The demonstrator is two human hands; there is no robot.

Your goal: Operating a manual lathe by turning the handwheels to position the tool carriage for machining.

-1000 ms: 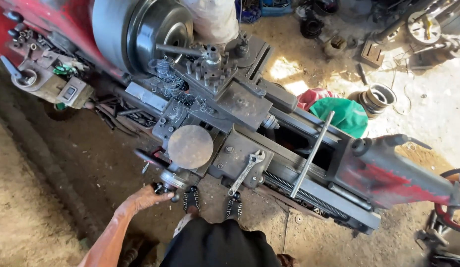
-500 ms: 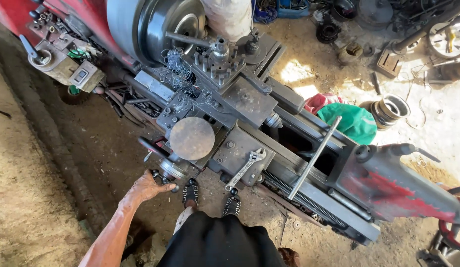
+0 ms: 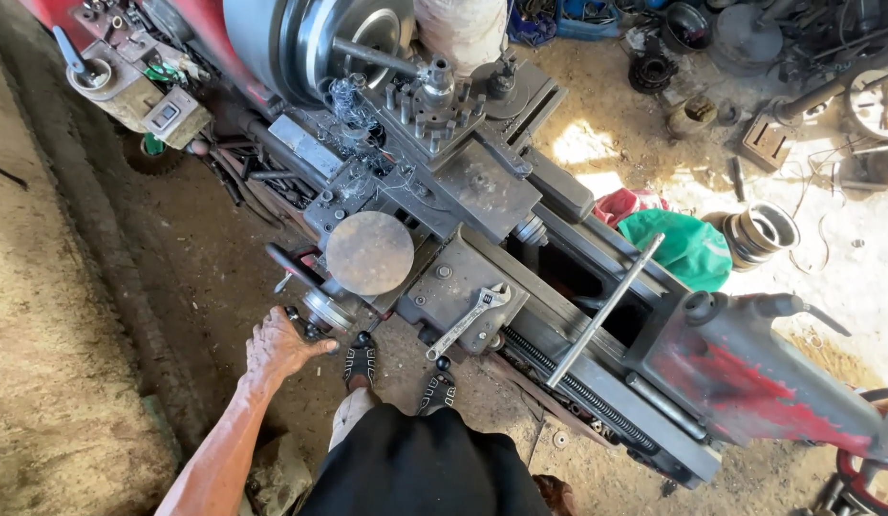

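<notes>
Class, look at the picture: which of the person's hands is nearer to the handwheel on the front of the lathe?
Left. The left hand rests at the handwheel, its fingers reaching the lower edge. The right hand is out of view, so its position cannot be told.

Wrench (image 3: 470,319): you see an adjustable one lying slantwise on the grey apron plate, jaw end toward the bed.
Round disc (image 3: 369,252): a rusty flat plate sits on the carriage, just left of your wrench.
Long bar (image 3: 604,310): a grey flat bar leans across the bed, upper end near the green cloth.
Green cloth (image 3: 687,250): bunched on the floor behind the bed, with a red rag (image 3: 623,203) touching its left edge.
Metal rings (image 3: 761,233): stacked on the floor just right of the cloth.
Chuck (image 3: 315,43): large and shiny, at the top of your view.
Tailstock (image 3: 764,377): grey with worn red paint, at your right.
</notes>
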